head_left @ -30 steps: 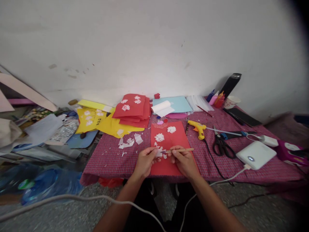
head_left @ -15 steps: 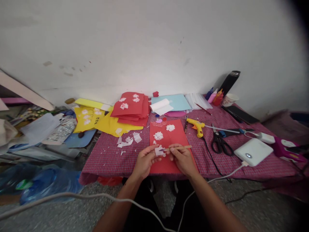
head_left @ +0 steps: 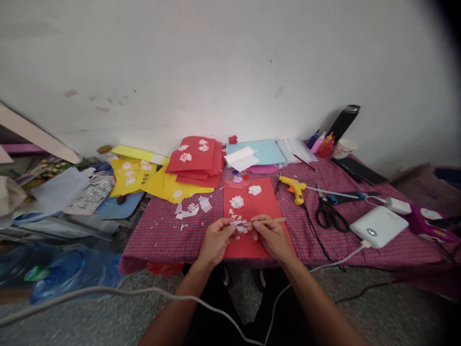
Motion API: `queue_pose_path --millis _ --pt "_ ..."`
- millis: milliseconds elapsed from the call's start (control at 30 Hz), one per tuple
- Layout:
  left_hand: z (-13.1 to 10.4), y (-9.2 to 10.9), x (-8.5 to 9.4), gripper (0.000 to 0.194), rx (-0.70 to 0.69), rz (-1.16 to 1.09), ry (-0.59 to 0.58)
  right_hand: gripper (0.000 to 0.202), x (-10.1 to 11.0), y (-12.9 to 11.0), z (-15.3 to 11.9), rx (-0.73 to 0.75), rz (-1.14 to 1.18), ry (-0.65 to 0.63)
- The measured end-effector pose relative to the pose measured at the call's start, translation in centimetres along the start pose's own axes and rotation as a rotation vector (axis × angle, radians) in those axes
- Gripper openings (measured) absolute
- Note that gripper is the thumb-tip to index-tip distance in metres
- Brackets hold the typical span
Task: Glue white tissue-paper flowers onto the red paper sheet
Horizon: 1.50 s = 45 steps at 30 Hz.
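Left grip (head_left: 218, 238) pinches a small white paper scrap (head_left: 236, 223), right grip (head_left: 271, 236) a slender tan stick (head_left: 275, 220).

On the cloth (head_left: 169, 240), the glue gun (head_left: 297, 186) lies between sheet (head_left: 266, 204) and scissors (head_left: 326, 205).

- kinda dim, soft light, brightest around the middle of the wall (head_left: 230, 72)
- faint shadow left of the black flask (head_left: 345, 122)
- black vignette eating the top right corner
- edges look stretched, detail around the fingers (head_left: 261, 226) pretty mushy
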<state>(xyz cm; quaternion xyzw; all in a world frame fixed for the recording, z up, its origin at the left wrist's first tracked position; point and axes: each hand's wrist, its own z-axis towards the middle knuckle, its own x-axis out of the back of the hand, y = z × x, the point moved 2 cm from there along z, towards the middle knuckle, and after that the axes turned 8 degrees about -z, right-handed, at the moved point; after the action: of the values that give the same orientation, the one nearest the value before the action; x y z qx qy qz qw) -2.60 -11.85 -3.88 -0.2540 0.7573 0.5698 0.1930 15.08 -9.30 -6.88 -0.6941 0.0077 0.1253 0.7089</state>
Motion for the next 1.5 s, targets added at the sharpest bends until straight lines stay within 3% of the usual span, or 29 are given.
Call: queue_pose_path --millis 200,567,833,1500 --pt "0.0 -0.4 0.2 0.031 -0.003 0.081 -0.014 0.014 -0.2 -0.4 -0.1 0.074 -0.054 -0.059" --pt "-0.2 -0.6 0.4 0.030 -0.016 0.181 -0.052 0.016 -0.3 -0.9 -0.3 0.061 -0.056 -0.075" --pt "-0.9 -0.5 0.2 0.027 -0.071 0.325 -0.145 0.019 -0.3 -0.9 -0.4 0.038 -0.052 -0.092" --pt "-0.7 -0.6 0.8 0.030 -0.014 0.292 -0.179 0.013 0.0 -0.8 -0.7 0.075 -0.054 -0.161"
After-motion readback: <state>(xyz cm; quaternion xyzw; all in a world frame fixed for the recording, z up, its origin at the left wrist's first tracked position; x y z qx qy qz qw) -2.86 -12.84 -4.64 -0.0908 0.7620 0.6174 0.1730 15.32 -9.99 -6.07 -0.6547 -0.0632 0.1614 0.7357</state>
